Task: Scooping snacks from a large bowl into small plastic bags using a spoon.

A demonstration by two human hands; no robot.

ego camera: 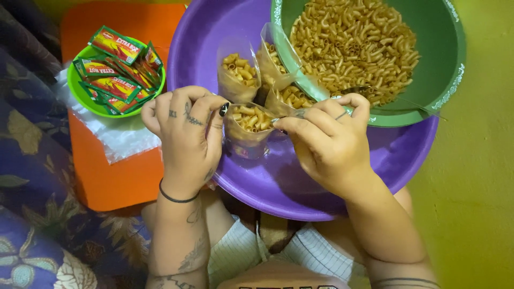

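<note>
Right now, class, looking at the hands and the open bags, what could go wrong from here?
1. The small clear bag of macaroni is open-topped between the left hand and right hand; a tilt could spill it.
2. Three filled bags lean loosely in the purple basin; a nudge may topple them.
3. The green bowl overhangs the basin and might slide.

Single head-worn view, facing steeply down, close over the lap, purple basin point(407, 155) filling the centre

- Small bag point(247, 128): clear, glossy plastic film.
- Purple basin point(278, 182): smooth, slightly shiny plastic.
- Green bowl point(444, 64): smooth plastic.
- Macaroni point(353, 43): dry, matt, ridged.
- Sachets point(115, 80): glossy foil-like wrappers.
- Floral cloth point(32, 176): soft, matt fabric.
</note>
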